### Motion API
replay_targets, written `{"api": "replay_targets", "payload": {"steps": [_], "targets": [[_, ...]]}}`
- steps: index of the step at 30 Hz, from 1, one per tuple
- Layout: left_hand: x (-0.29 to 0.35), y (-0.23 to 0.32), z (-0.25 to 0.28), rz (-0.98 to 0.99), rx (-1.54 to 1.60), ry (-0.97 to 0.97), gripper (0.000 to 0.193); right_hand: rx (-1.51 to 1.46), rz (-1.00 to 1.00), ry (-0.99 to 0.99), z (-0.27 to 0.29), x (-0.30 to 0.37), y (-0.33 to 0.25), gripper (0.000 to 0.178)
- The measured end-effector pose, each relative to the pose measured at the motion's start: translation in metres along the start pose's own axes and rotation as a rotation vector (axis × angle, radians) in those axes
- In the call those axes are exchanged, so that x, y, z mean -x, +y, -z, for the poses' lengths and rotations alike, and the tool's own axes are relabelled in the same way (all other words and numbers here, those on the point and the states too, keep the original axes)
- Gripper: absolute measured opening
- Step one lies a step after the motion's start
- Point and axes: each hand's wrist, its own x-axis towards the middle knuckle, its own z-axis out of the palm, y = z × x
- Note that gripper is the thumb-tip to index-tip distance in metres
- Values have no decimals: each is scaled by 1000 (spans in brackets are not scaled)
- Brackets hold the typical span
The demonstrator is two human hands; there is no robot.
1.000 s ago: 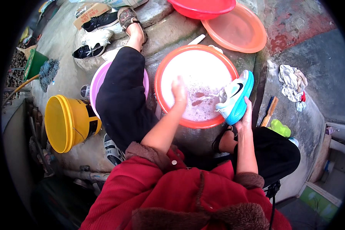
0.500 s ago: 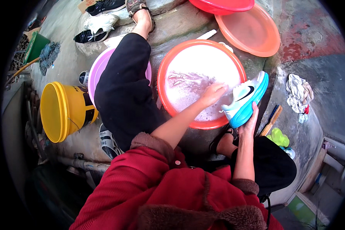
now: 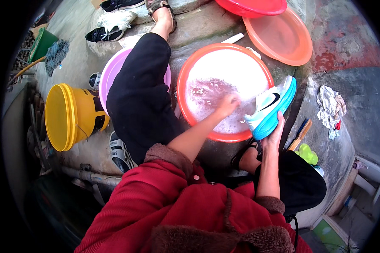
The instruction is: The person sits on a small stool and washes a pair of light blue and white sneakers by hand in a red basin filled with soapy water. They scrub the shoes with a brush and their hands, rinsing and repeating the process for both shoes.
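A white sneaker with a turquoise sole (image 3: 269,108) rests tilted on the right rim of a round red basin (image 3: 182,92) that holds soapy, foamy water. My right hand (image 3: 277,131) grips the sneaker from below at its sole. In the suds just left of the sneaker's toe lies my left hand (image 3: 227,105), fingers curled and wet. Whether it holds anything is hidden by the foam. My black-trousered legs flank the basin, and my red sleeves fill the lower part of the view.
A pink basin (image 3: 113,72) and a yellow bucket (image 3: 71,116) on its side lie to the left. Orange (image 3: 283,39) and red (image 3: 257,6) basins sit behind. A brush (image 3: 300,134), a green object (image 3: 308,154) and a rag (image 3: 331,105) are at right. More shoes (image 3: 114,19) lie at the back left.
My left hand has swept from the basin's middle rightward through the water to the sneaker's toe. The right hand keeps its hold on the sneaker at the rim.
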Motion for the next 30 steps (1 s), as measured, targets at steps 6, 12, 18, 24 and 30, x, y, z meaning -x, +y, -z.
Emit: {"api": "replay_targets", "payload": {"steps": [6,12,18,24,30], "targets": [[12,29,23,-78,-510,334,23,-10,25,-33,-3,-1,-2,60],[19,7,44,391,-333,507,38,11,11,-75,-4,-6,5,63],[13,14,-4,87,73,-230,35,39,39,-56,-4,-4,5,66],[28,29,13,326,-460,-309,25,101,119,-23,-5,-7,3,76],[-2,67,57,643,-146,265,30,573,390,10,-25,-10,18,90]]}}
